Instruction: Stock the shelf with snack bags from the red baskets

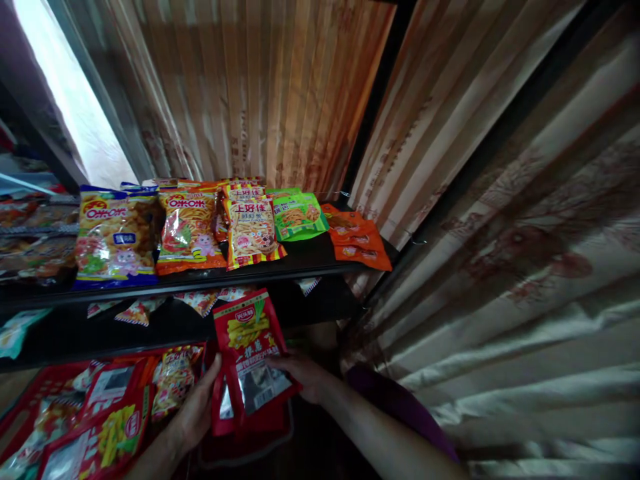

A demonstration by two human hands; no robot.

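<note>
Between my two hands are red snack packets, at least two overlapping, with yellow sticks pictured at the top and a silver window and barcode below. My left hand grips them by the left edge. At the lower right edge, my right hand is closed on the front packet, thumb across its face. They are held tilted, just in front of the lower shelf. Below and left of my left hand lies a similar red packet among other bags.
On the upper shelf stand blue-edged, orange and yellow-red snack bags, then green pouches and flat orange packets. Small bags line the lower shelf. A pleated curtain and dark posts bound the back and right.
</note>
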